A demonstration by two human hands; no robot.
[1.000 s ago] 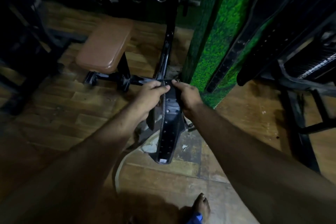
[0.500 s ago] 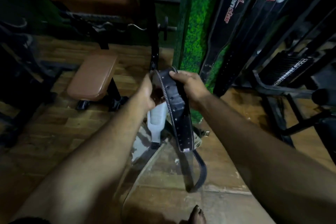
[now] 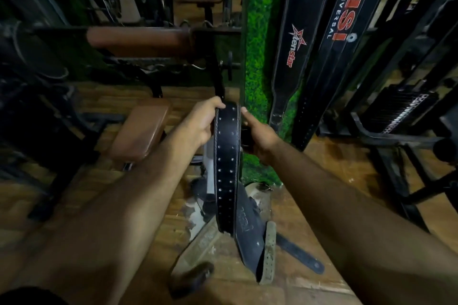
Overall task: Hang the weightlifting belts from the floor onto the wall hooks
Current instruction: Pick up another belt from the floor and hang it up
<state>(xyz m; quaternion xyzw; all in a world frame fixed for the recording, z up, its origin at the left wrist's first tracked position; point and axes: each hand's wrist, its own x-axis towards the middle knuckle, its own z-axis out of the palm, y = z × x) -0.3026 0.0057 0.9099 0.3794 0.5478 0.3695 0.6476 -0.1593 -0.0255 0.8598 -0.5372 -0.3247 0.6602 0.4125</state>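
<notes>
A black weightlifting belt [image 3: 226, 156] with white stitching and rows of holes hangs down in front of me. My left hand [image 3: 202, 122] grips its top on the left edge, and my right hand [image 3: 260, 137] holds it from the right. Its lower end dangles just above the floor. Another dark belt [image 3: 250, 235] lies on the floor below, with a strap [image 3: 300, 254] trailing right. Two black belts hang on the green wall: a "tenstar" belt [image 3: 296, 39] and a "USI Universal" belt [image 3: 334, 39]. No hooks are visible.
A brown padded bench seat [image 3: 141, 131] and its arm pad [image 3: 138, 38] stand to the left on a black frame. A weight-stack machine [image 3: 401, 111] fills the right side. A white bottle [image 3: 209, 168] stands behind the held belt. The floor is wooden planks [image 3: 334, 156].
Both hands have lifted the belt from low near the floor to higher in front of the wall. The view has tilted upward, showing the hanging belts more fully.
</notes>
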